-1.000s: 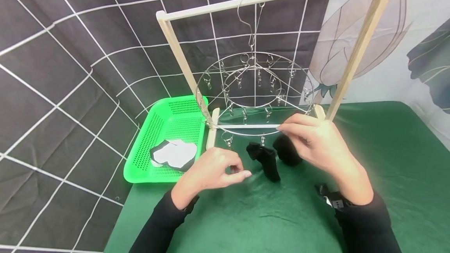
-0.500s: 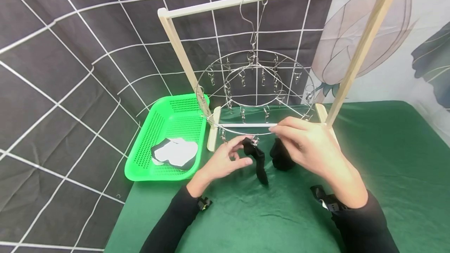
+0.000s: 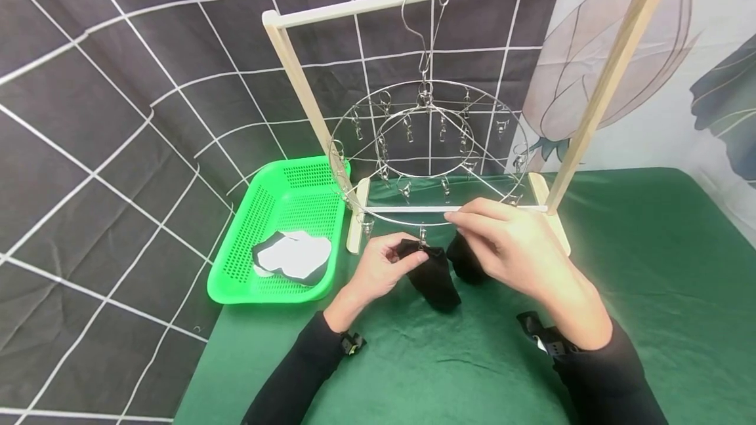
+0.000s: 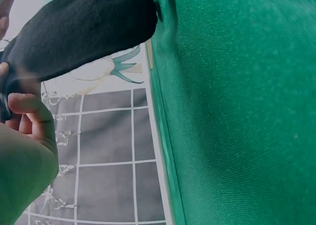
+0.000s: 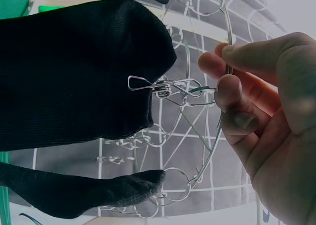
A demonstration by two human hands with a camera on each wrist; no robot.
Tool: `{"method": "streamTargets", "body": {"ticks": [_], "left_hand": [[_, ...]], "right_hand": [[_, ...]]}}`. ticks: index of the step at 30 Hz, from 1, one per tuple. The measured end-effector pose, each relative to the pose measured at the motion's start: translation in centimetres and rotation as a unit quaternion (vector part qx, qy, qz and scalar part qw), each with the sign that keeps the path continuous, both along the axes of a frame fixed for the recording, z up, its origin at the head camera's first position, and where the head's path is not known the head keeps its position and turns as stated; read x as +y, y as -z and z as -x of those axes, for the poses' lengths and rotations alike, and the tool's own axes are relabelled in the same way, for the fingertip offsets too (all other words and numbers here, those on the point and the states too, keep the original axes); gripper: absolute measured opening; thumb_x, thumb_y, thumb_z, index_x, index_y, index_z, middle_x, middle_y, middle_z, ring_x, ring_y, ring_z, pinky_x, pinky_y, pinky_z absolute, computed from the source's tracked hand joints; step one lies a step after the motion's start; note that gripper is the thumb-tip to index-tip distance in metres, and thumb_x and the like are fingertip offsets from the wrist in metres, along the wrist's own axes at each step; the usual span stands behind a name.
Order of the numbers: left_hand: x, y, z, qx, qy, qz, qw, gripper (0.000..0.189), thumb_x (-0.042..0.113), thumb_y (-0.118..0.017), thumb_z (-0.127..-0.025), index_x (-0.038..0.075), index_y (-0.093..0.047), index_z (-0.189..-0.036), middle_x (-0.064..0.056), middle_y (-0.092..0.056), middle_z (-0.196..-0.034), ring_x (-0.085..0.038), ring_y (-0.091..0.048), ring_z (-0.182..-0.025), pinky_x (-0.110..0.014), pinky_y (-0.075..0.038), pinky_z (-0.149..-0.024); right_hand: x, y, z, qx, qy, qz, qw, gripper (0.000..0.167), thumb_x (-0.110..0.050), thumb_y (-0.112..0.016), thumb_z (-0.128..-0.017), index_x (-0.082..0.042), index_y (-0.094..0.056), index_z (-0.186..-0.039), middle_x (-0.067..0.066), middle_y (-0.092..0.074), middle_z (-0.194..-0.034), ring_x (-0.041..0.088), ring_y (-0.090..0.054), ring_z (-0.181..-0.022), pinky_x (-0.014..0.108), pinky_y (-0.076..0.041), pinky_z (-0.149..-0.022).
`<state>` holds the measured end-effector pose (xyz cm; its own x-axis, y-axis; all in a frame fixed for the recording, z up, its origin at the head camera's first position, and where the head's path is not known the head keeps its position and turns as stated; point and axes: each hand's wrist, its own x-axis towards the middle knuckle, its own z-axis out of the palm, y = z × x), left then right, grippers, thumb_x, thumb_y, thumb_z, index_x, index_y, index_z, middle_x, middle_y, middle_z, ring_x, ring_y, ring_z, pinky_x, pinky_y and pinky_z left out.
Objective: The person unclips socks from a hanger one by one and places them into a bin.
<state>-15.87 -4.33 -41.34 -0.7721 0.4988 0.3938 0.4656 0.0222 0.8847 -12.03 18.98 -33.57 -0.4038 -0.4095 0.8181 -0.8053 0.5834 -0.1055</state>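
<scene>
A round metal clip hanger (image 3: 407, 223) hangs from a wooden frame. My right hand (image 3: 514, 244) pinches its outer ring wire, seen also in the right wrist view. My left hand (image 3: 378, 264) holds the upper edge of a black sock (image 3: 434, 281) between thumb and fingers, just under a metal clip (image 3: 422, 235) on the ring. In the left wrist view this sock (image 4: 89, 32) stretches away from the fingers. Another black sock (image 3: 466, 261) hangs partly behind my right hand. The right wrist view shows a large sock (image 5: 84, 72) in a clip, and a further sock (image 5: 84, 190) below.
On the left stands a green basket (image 3: 215, 281) with black-and-white fabric pieces (image 3: 295, 258) in it. The frame's top bar (image 3: 354, 6) and side posts surround the hanger. Several clips dangle from both rings. Green cloth (image 3: 461, 379) covers the table.
My left hand has moved right and forward and taken hold of the black sock's edge. The ring has turned, carrying the socks left, while my right hand stays on it and shifts slightly left.
</scene>
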Motion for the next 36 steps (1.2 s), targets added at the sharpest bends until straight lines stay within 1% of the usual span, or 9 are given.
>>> {"method": "streamTargets", "body": {"ticks": [4,11,15,19,22,26,30,33,36], "left_hand": [[0.0,0.4,0.1,0.008,-0.002,-0.01,0.9999,0.01,0.003,-0.07,-0.084,0.005,-0.069,-0.094,-0.007,-0.067,-0.084,-0.011,-0.057,-0.066,-0.026,-0.05,-0.055],[0.1,2.3,0.9,0.016,0.003,-0.013,0.9998,0.009,0.009,-0.071,-0.085,0.01,-0.07,-0.094,-0.003,-0.066,-0.081,-0.012,-0.055,-0.061,-0.026,-0.047,-0.051],[0.2,2.7,1.2,0.011,0.015,-0.012,0.9998,0.009,0.016,-0.07,-0.087,0.014,-0.069,-0.095,-0.002,-0.065,-0.08,-0.014,-0.055,-0.061,-0.028,-0.047,-0.051],[0.3,2.8,1.1,0.009,0.024,-0.008,0.9996,0.008,0.016,-0.07,-0.087,0.015,-0.068,-0.096,-0.001,-0.065,-0.081,-0.014,-0.056,-0.063,-0.029,-0.048,-0.052],[0.3,2.4,0.8,0.015,0.032,-0.005,0.9994,0.008,0.013,-0.069,-0.088,0.014,-0.068,-0.095,-0.001,-0.066,-0.082,-0.013,-0.057,-0.065,-0.029,-0.049,-0.054],[0.4,0.8,-0.2,0.029,0.043,-0.002,0.9987,0.008,0.006,-0.067,-0.088,0.009,-0.068,-0.096,-0.004,-0.067,-0.083,-0.01,-0.058,-0.068,-0.028,-0.05,-0.057],[0.5,-0.3,-0.9,0.05,0.056,-0.003,0.9971,0.015,0.001,-0.066,-0.087,0.004,-0.067,-0.102,-0.008,-0.068,-0.09,-0.008,-0.06,-0.075,-0.028,-0.052,-0.062],[0.5,-0.4,-1.1,0.062,0.064,-0.003,0.996,0.022,-0.001,-0.066,-0.086,0.002,-0.066,-0.108,-0.01,-0.069,-0.097,-0.008,-0.062,-0.083,-0.029,-0.053,-0.067],[0.5,-0.4,-1.1,0.073,0.063,0.0,0.9953,0.024,-0.001,-0.067,-0.086,0.003,-0.065,-0.11,-0.009,-0.069,-0.098,-0.007,-0.06,-0.081,-0.027,-0.053,-0.066]], "right_hand": [[-0.1,-0.1,0.0,0.002,-0.001,-0.001,1.0,0.026,-0.004,-0.057,-0.083,-0.008,-0.073,-0.104,-0.001,-0.068,-0.094,0.011,-0.064,-0.079,0.029,-0.052,-0.067],[-0.5,-1.0,-0.5,0.03,0.0,0.032,0.999,0.034,-0.005,-0.061,-0.08,-0.01,-0.07,-0.112,0.003,-0.069,-0.098,0.012,-0.061,-0.069,0.024,-0.047,-0.055],[-0.6,-1.5,-0.8,0.056,-0.016,0.054,0.9968,0.023,-0.009,-0.061,-0.08,-0.009,-0.073,-0.1,0.001,-0.069,-0.087,0.01,-0.059,-0.061,0.025,-0.046,-0.056],[-0.5,-0.8,-1.0,0.008,-0.024,0.008,0.9996,0.017,-0.014,-0.065,-0.081,-0.012,-0.073,-0.096,-0.004,-0.07,-0.083,0.004,-0.057,-0.059,0.025,-0.048,-0.059],[-0.7,0.0,-0.9,-0.064,-0.015,-0.039,0.9971,0.026,-0.018,-0.07,-0.082,-0.014,-0.072,-0.107,-0.004,-0.071,-0.095,0.001,-0.057,-0.064,0.024,-0.05,-0.059],[-1.3,0.9,-0.6,-0.127,-0.008,-0.077,0.9888,0.036,-0.023,-0.071,-0.084,-0.017,-0.067,-0.119,-0.005,-0.07,-0.109,0.003,-0.063,-0.076,0.028,-0.053,-0.068],[-2.1,1.5,-0.4,-0.146,-0.018,-0.085,0.9855,0.035,-0.025,-0.068,-0.087,-0.019,-0.066,-0.122,-0.006,-0.068,-0.113,0.007,-0.066,-0.096,0.032,-0.054,-0.078],[-2.6,1.9,-0.2,-0.144,-0.029,-0.073,0.9865,0.029,-0.023,-0.067,-0.089,-0.018,-0.068,-0.117,-0.008,-0.069,-0.108,0.007,-0.066,-0.098,0.032,-0.053,-0.08],[-2.9,2.1,0.0,-0.134,-0.037,-0.057,0.9886,0.022,-0.021,-0.067,-0.089,-0.017,-0.071,-0.11,-0.009,-0.07,-0.102,0.006,-0.066,-0.093,0.03,-0.054,-0.079]]}}
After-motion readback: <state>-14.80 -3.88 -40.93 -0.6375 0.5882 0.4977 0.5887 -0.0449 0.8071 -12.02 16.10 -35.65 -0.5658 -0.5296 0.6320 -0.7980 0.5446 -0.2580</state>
